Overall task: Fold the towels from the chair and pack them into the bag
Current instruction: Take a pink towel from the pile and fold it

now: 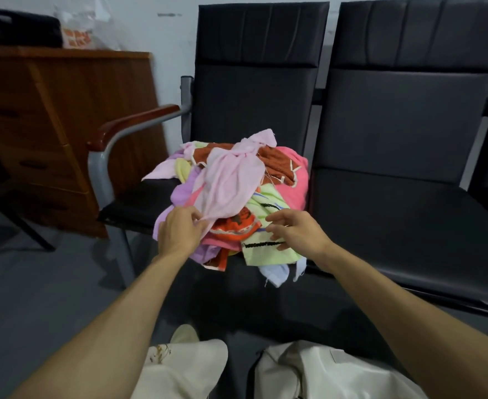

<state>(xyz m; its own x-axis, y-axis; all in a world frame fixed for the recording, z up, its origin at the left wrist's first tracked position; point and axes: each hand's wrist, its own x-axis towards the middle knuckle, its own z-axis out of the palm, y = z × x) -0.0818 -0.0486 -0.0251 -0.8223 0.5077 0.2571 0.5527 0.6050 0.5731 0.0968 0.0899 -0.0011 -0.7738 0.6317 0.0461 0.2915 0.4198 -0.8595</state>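
Observation:
A heap of crumpled towels (277,180) in pink, green, orange, lilac and rust lies on the seat of the left black chair (139,203). On top sprawls a pale pink towel (228,180). My left hand (179,230) pinches the lower corner of that pale pink towel at the heap's near edge. My right hand (294,228) hovers over the green towel with black trim (265,251), fingers loosely spread and holding nothing. A cream fabric bag (317,372) lies at the bottom of the view, near my legs.
A second black chair (404,197) stands joined on the right, its seat bare. A wooden desk with drawers (49,125) stands at the left, with a plastic bag (84,33) on top. The chair's wood-capped armrest (127,125) juts out on the left side.

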